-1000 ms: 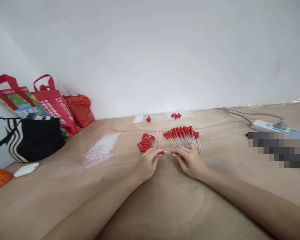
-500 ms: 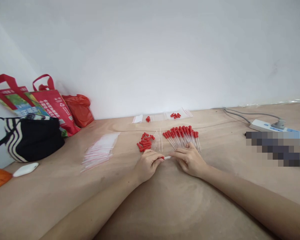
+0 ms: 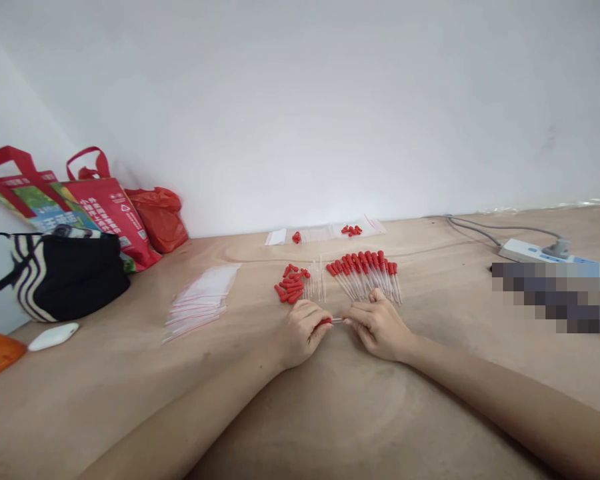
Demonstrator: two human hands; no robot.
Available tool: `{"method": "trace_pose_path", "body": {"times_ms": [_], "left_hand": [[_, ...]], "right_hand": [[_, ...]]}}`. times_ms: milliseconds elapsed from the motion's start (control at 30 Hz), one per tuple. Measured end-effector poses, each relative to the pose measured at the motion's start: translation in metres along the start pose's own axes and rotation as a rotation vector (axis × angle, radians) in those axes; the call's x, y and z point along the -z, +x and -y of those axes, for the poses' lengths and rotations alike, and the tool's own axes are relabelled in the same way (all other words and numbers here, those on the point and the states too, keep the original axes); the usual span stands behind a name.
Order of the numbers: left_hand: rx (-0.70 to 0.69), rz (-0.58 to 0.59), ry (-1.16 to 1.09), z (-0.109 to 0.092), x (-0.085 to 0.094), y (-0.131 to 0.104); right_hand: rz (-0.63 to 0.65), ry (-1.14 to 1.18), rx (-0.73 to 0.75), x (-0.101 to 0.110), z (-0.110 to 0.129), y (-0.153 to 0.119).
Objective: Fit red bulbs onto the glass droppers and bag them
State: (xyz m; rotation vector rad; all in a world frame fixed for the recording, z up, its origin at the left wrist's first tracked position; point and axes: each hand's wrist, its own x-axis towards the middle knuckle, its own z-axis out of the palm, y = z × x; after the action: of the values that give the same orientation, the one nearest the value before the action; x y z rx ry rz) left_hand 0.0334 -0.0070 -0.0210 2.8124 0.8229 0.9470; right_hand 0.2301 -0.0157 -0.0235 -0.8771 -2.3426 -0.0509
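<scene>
In my left hand [image 3: 304,332], closed in a pinch, is a red rubber dropper bulb [image 3: 325,321]. My right hand [image 3: 379,328] is closed on a thin clear glass tube [image 3: 337,321], which bridges the short gap between the hands and meets the bulb; how deep it sits is hidden by my fingers. Just beyond my left hand lies a pile of loose red bulbs [image 3: 292,285], with bare glass tubes [image 3: 315,283] beside it. Past my right hand, droppers with red bulbs fitted [image 3: 364,267] are fanned out in a row.
Flat clear zip bags [image 3: 200,300] lie to the left. Near the wall are another bag [image 3: 375,226] and more red bulbs [image 3: 351,231]. Shopping bags [image 3: 113,213], a black bag [image 3: 75,277] and a white case [image 3: 54,337] stand far left. A power strip [image 3: 525,251] sits right.
My left hand has shifted slightly right and down, and more of the red bulb shows at its fingertips. The right hand stays nearly in place, still holding the tube.
</scene>
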Motion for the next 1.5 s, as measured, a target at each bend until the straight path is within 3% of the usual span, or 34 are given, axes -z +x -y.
{"method": "trace_pose_path", "body": {"times_ms": [433,667,733,867,967,1233,1500], "left_hand": [[0.001,0.023,0.057,0.001,0.001,0.004],[0.105,-0.065,0.108,0.006,0.007,0.003],[0.182,-0.117,0.17,0.012,0.012,0.002],[0.423,-0.252,0.326,0.027,0.018,0.0],[0.559,-0.271,0.367,0.036,0.018,-0.002],[0.626,-0.207,0.371,0.036,0.017,-0.003],[0.639,-0.196,0.366,0.04,0.016,-0.001]], "right_hand": [[0.18,0.125,-0.143,0.001,0.004,0.008],[0.163,-0.1,-0.092,0.012,-0.003,0.007],[0.102,-0.073,-0.177,0.015,-0.013,0.007],[-0.109,0.028,-0.532,0.018,-0.041,0.018],[-0.127,0.004,-0.705,0.014,-0.055,0.034],[0.022,-0.103,-0.799,-0.011,-0.043,0.066],[0.156,-0.256,-0.849,-0.011,-0.033,0.072]]}}
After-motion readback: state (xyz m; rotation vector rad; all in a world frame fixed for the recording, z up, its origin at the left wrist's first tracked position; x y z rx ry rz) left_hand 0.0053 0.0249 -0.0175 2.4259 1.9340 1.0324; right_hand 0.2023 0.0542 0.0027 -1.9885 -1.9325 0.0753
